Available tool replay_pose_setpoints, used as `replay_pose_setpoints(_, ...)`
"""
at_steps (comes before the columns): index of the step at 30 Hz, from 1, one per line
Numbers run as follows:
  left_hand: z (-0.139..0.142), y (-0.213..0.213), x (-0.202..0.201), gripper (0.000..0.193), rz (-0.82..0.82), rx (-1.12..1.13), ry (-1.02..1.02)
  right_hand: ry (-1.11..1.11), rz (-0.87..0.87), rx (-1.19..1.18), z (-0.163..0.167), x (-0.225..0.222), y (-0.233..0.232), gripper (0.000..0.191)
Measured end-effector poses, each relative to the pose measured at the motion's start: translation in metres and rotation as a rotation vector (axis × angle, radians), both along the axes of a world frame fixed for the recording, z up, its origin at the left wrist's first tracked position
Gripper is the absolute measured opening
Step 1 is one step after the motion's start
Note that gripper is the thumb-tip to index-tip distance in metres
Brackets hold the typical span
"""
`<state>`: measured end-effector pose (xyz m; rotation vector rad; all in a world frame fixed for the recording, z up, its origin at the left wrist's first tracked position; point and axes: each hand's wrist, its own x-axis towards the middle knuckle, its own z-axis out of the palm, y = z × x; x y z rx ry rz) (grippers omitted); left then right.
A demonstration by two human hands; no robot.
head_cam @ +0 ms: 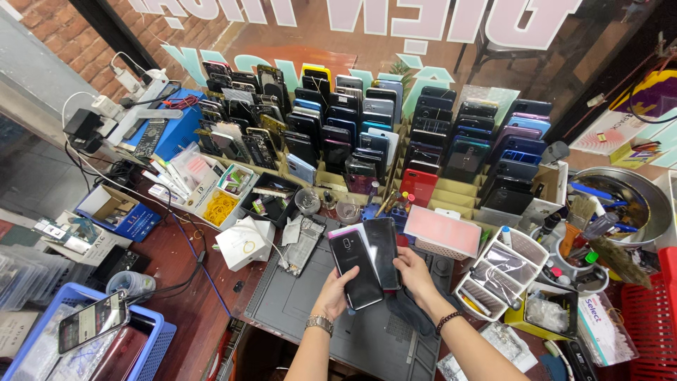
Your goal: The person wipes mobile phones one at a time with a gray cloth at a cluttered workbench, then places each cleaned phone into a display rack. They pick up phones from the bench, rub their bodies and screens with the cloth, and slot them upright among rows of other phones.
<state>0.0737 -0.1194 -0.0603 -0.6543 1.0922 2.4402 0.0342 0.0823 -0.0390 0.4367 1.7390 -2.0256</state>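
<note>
Above the grey tabletop mat (310, 310): left hand (331, 293) grips a black phone (355, 271), back outward; right hand (415, 274) grips a second phone (383, 252); neither opened yet.

wall: red brick (49, 25), upper left | window: large glass pane (423, 49) with reversed lettering | bench: dark red wooden worktop (187, 296), crowded | light: even, bright

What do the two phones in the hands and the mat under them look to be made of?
The phone in the left hand looks like glossy black glass or plastic, since it mirrors light. The phone in the right hand has the same shiny dark finish. The mat looks like matte grey rubber or silicone, with no glare.
</note>
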Motion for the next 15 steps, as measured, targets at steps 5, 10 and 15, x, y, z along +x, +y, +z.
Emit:
replay_pose_setpoints(5, -0.02, -0.02, 0.0, 0.037, 0.094, -0.174, -0.114, 0.137, -0.055, 0.087, -0.007, -0.008, 0.017, 0.03)
replay_pose_setpoints(10, -0.026, -0.016, 0.004, 0.053, 0.14, -0.975, -0.062, 0.088, -0.072, 0.053, -0.004, -0.01, 0.031, 0.031)
replay_pose_setpoints(15, -0.01, 0.011, 0.004, 0.086, 0.185, -1.677, 0.005, -0.013, -0.034, 0.016, 0.003, -0.005, 0.03, 0.033)
